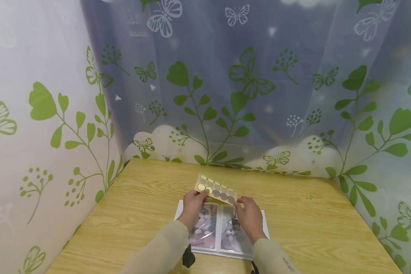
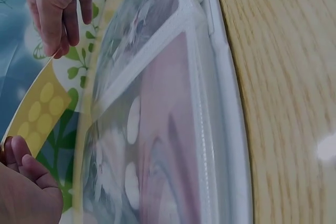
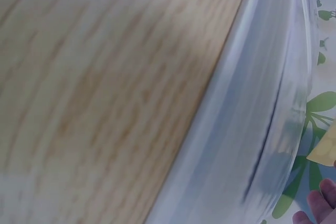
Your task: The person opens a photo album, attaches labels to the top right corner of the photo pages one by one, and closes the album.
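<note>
A card of round stickers (image 1: 217, 188), with yellow circles and grey ones, is held tilted above the far edge of an open photo album (image 1: 220, 232). My left hand (image 1: 193, 207) pinches the card's near left side between thumb and fingers. At its right corner my right hand (image 1: 250, 217) grips it with the fingertips. The left wrist view shows the back of the card (image 2: 42, 111) stretched between both hands. In the right wrist view only a card corner (image 3: 324, 148) and some fingers (image 3: 321, 203) show. Photos in clear pockets fill both album pages, partly covered by my forearms.
The album lies on a wood-grain table (image 1: 305, 220). Curtains printed with green leaves and butterflies (image 1: 209, 95) hang behind the table and along both sides. Dark wrist straps (image 1: 188, 257) show beneath the sleeves near the album's front edge.
</note>
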`<state>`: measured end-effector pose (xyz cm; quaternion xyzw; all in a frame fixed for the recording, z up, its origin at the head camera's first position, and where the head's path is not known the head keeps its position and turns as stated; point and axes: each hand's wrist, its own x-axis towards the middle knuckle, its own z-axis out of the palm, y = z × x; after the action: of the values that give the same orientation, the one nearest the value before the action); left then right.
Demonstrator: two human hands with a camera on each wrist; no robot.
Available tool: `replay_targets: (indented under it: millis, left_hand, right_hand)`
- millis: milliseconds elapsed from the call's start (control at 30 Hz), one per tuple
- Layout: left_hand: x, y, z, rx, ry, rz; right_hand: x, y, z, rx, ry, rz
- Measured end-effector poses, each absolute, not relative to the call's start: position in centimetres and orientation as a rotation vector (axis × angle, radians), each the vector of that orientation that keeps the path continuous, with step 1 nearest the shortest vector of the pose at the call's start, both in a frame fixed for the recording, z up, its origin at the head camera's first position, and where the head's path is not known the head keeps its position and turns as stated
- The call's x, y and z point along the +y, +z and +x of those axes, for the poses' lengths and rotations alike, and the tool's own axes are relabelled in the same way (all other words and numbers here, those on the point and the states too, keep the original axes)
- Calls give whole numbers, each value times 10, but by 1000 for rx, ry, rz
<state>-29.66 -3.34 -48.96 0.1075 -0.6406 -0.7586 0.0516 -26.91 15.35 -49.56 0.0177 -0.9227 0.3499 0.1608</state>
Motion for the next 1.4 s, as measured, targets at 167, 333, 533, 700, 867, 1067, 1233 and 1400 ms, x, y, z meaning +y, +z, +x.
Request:
replay_targets:
  millis: [167, 333, 533, 700, 867, 1067, 1233, 1400]
  left_hand:
    - [-29, -490, -292, -1938, -2337, 299]
    - [-27, -490, -288, -1964, -2383, 271]
    - [-27, -489, -284, -1953, -2429, 228]
    - [-27, -490, -283, -1972, -2432, 223]
    - [-27, -491, -281, -1971, -2439, 199]
    - [-27, -484, -273, -1988, -2476, 195]
    - [-25, -498, -281, -1993, -2454, 234]
    - [-25, -502, -282, -2002, -2451, 218]
  right_hand:
    - [153, -497, -268, -2623, 996, 60]
    - [154, -499, -265, -2635, 1004, 46]
    - [157, -499, -262, -2604, 956, 53]
    - [154, -496, -264, -2606, 831, 162]
    - [140, -490, -264, -2609, 717, 314]
    - [124, -487, -263, -2591, 695, 395]
    - [118, -488, -262, -2563, 671, 393]
    - [113, -490, -261, -2546, 681, 366]
